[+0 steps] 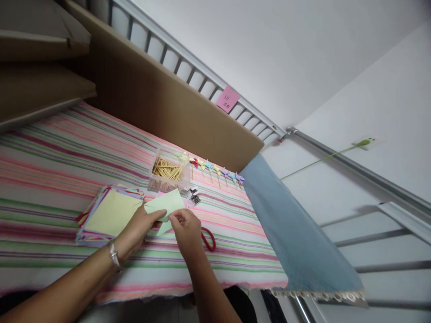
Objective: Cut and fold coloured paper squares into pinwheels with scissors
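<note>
Between my two hands is a sheet of pale green paper (170, 200), with cuts or folds along its lower side. My left hand (141, 225) grips the sheet's left part, thumb on top. At the lower right edge, the fingers of my right hand (186, 229) are pinched on the same paper. Beside my right hand lies a red looped handle (210, 240), probably of scissors; the rest is hidden. To the left of my left hand sits a stack of coloured paper squares (112, 213), a yellow one uppermost.
A clear plastic box (153, 183) of thin wooden sticks (166, 169) stands beyond my hands. Small paper pinwheels on sticks (217, 170) lie in a row to its right. Near it is a small dark metallic item (195, 198). A cardboard panel (175, 112) borders the striped cloth (84, 152).
</note>
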`<action>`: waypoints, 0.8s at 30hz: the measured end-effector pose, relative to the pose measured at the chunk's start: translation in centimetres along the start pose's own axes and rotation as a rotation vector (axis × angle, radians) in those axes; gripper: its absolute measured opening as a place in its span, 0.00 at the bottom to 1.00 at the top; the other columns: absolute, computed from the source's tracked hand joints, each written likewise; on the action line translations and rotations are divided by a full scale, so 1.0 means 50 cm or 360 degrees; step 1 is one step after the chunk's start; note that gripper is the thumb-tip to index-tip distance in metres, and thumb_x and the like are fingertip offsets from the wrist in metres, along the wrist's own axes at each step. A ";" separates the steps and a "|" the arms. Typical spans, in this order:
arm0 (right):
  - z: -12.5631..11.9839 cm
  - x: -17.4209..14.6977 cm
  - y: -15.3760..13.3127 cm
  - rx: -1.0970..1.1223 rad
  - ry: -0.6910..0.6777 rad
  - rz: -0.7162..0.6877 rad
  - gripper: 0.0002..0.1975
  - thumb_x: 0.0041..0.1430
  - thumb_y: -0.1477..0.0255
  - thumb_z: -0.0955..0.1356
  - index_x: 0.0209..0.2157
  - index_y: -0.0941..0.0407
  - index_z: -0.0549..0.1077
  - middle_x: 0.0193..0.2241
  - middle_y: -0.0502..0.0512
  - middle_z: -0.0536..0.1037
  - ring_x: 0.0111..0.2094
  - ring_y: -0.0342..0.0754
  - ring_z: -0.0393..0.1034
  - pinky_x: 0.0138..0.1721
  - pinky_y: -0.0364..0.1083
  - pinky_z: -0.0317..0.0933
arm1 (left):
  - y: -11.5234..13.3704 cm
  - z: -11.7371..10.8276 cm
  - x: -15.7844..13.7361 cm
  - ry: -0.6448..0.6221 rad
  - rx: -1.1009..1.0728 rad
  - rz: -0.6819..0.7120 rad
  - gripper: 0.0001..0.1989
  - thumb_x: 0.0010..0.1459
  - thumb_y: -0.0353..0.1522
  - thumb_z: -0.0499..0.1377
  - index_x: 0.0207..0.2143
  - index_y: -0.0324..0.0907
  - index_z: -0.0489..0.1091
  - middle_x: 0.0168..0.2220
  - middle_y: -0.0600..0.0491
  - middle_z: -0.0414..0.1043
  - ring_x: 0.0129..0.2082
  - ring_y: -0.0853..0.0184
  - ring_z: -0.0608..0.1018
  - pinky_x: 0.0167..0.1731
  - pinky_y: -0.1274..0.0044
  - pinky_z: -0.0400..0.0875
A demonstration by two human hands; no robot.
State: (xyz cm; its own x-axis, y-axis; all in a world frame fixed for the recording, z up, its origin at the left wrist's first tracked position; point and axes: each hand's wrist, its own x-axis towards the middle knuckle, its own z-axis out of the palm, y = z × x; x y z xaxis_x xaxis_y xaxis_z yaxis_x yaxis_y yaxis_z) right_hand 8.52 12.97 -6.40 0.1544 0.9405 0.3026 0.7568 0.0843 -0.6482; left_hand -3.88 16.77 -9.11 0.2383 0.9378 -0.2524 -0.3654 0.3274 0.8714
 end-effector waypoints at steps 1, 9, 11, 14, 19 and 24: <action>0.001 0.001 0.001 -0.0009 -0.0001 0.0017 0.04 0.51 0.73 0.66 0.24 0.55 0.72 0.23 0.48 0.73 0.26 0.44 0.67 0.28 0.41 0.60 | -0.001 0.000 0.000 -0.0008 0.0010 -0.0002 0.14 0.41 0.33 0.62 0.33 0.37 0.72 0.26 0.52 0.75 0.25 0.65 0.75 0.23 0.77 0.67; 0.008 0.007 -0.003 0.0018 -0.0044 0.0180 0.05 0.49 0.72 0.66 0.23 0.55 0.71 0.20 0.47 0.72 0.23 0.42 0.67 0.26 0.40 0.60 | 0.002 0.000 0.001 -0.0022 0.0038 0.0005 0.13 0.41 0.34 0.62 0.32 0.38 0.70 0.24 0.55 0.73 0.25 0.65 0.74 0.23 0.77 0.67; 0.008 0.007 -0.005 0.0030 -0.0041 0.0192 0.05 0.49 0.71 0.65 0.23 0.56 0.70 0.20 0.47 0.72 0.23 0.42 0.67 0.26 0.40 0.60 | 0.000 0.000 0.002 -0.0032 0.0045 0.0015 0.14 0.41 0.34 0.62 0.32 0.38 0.70 0.24 0.55 0.73 0.25 0.66 0.74 0.23 0.77 0.67; 0.007 0.008 -0.006 0.0055 -0.0048 0.0193 0.06 0.50 0.71 0.64 0.23 0.56 0.70 0.20 0.47 0.72 0.23 0.42 0.67 0.26 0.39 0.60 | -0.003 0.000 0.005 -0.0045 0.0048 0.0003 0.14 0.42 0.34 0.62 0.33 0.37 0.69 0.25 0.54 0.72 0.24 0.67 0.73 0.23 0.78 0.67; 0.007 0.009 -0.005 0.0055 -0.0049 0.0244 0.05 0.50 0.71 0.65 0.23 0.55 0.69 0.19 0.46 0.71 0.21 0.42 0.66 0.24 0.39 0.58 | 0.001 -0.001 0.001 -0.0064 0.0047 0.0009 0.15 0.42 0.34 0.62 0.35 0.38 0.70 0.26 0.54 0.73 0.24 0.67 0.73 0.23 0.78 0.67; 0.007 0.012 -0.007 0.0034 -0.0029 0.0282 0.05 0.49 0.71 0.64 0.21 0.55 0.68 0.17 0.45 0.70 0.20 0.42 0.65 0.23 0.39 0.57 | 0.014 -0.002 -0.006 -0.0191 0.0145 0.0028 0.16 0.43 0.37 0.61 0.35 0.38 0.71 0.28 0.52 0.75 0.30 0.63 0.75 0.27 0.77 0.68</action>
State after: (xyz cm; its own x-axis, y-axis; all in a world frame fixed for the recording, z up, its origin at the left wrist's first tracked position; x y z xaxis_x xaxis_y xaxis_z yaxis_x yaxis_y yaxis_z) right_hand 8.11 13.61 -6.25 0.2723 0.9471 0.1699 0.7053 -0.0764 -0.7048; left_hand -4.27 16.74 -8.48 0.3404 0.9210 -0.1896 -0.2885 0.2942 0.9112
